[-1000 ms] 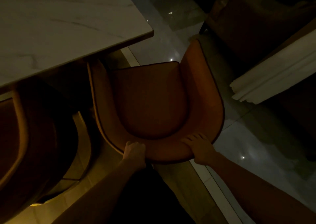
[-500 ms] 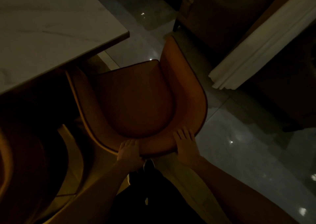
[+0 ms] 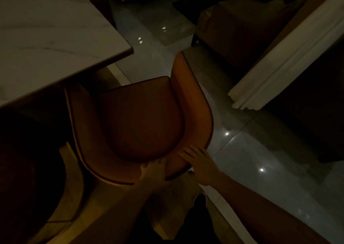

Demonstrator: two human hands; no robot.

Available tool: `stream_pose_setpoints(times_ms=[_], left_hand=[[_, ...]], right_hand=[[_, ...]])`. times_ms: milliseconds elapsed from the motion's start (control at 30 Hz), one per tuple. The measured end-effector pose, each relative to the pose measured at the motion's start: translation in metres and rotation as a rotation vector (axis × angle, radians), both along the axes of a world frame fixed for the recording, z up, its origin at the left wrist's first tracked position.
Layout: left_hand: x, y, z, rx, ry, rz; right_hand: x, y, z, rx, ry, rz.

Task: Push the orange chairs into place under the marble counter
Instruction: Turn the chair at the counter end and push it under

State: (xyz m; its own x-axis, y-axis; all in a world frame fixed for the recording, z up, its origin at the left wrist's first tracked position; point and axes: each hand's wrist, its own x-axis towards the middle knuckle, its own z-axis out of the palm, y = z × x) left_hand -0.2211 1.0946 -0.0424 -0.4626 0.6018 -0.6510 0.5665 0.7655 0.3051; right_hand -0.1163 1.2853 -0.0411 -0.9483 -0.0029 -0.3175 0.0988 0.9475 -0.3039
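1. Shifted since half a second ago: marble counter (image 3: 55, 38) corner now reaching further toward frame centre, orange chair (image 3: 141, 124) sitting slightly right of centre, both hands closer together on its backrest.
2. Left hand (image 3: 154, 171) at lower centre, fingers curled over the top edge of the curved backrest, gripping it.
3. Right hand (image 3: 200, 162) just beside it, to the right, laid flat and spread on the backrest's outer rim, pressing rather than clasping.
4. Chair's left armrest tucked under the counter edge at mid left; seat and right armrest out over the glossy tiled floor (image 3: 260, 160).
5. Second chair (image 3: 28, 169) dim at lower left, mostly in shadow.
6. Pale folded curtain (image 3: 279, 66) at upper right, well apart from the chair.
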Motion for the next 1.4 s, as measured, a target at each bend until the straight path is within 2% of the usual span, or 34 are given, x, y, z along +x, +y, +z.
stream_pose_setpoints(times_ms=[167,400,667,900,1167,1400], left_hand=[[0.027,0.066,-0.007,-0.109,0.082,0.153],[0.038,0.137,-0.005,-0.224,0.087,0.361],[0.026,0.182,-0.014,-0.088,0.015,0.399],[0.004,0.214,-0.037,-0.075,-0.159,0.435],[-0.008,0.230,-0.049,-0.031,-0.199,0.537],[-0.016,0.253,-0.049,-0.034,-0.204,0.693]], right_hand=[[0.008,0.071,-0.008,-0.065,-0.016,0.108],[-0.017,0.138,-0.008,-0.049,-0.090,0.250],[-0.080,0.198,-0.006,0.091,-0.266,0.420],[-0.122,0.237,-0.021,0.159,-0.357,0.598],[-0.186,0.257,-0.025,0.301,-0.447,0.848],[-0.255,0.280,-0.032,0.346,-0.382,1.097]])
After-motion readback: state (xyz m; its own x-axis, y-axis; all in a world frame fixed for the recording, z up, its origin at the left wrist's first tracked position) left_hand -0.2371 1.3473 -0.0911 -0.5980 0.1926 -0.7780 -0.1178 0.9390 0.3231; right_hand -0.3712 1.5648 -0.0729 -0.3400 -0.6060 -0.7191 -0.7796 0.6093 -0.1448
